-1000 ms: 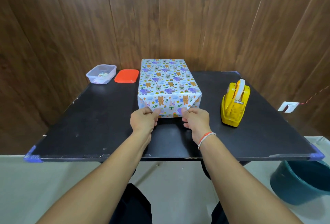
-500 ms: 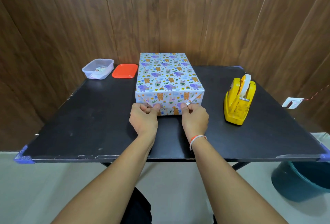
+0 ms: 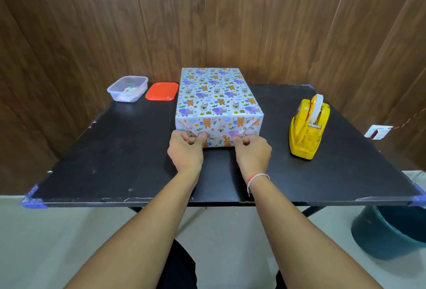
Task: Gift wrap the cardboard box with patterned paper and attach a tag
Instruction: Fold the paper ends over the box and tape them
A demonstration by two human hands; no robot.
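Observation:
The box [image 3: 216, 97], covered in pale blue paper printed with bears and elephants, stands in the middle of the black table [image 3: 119, 150]. Its near end faces me, with the side flaps folded in and the top flap folded down. My left hand [image 3: 185, 150] and my right hand [image 3: 252, 154] sit side by side at the bottom of that end. Each hand has its fingers curled and its thumb pressed on the lower edge of the paper flap [image 3: 219, 137]. The bottom flap is mostly hidden behind my hands.
A yellow tape dispenser [image 3: 307, 129] stands to the right of the box. At the back left sit a clear plastic tub [image 3: 127, 88] holding small paper items and its red lid [image 3: 162, 91]. A dark bucket [image 3: 389, 231] is on the floor at right.
My head has tilted, so the table sits a little higher in view. Both hands have curled more tightly and their thumbs have pushed the end flap against the box.

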